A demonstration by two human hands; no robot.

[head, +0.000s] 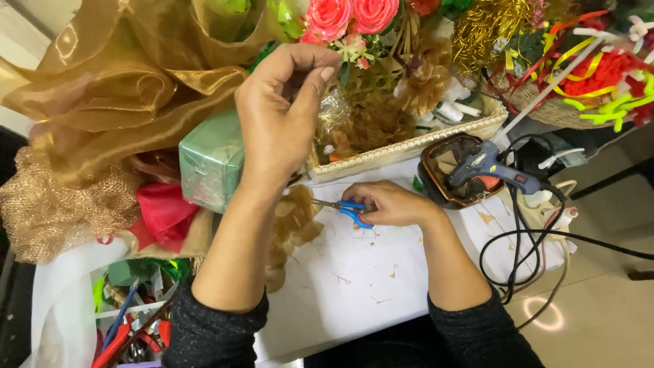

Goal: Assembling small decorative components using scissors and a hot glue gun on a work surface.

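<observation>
My left hand is raised over the woven straw basket of dried gold flowers, fingertips pinched together on something too small to make out. My right hand rests on the white paper-covered table, fingers curled around the blue-handled small scissors, blades pointing left toward a crumpled gold organza piece. A blue glue gun sits in a brown tray just to the right.

The scene is being lit brightly and evenly from above, glare is being thrown off the gold organza fabric and a ring of light reflected on the floor, while the frame's edges are being bent and softened.
</observation>
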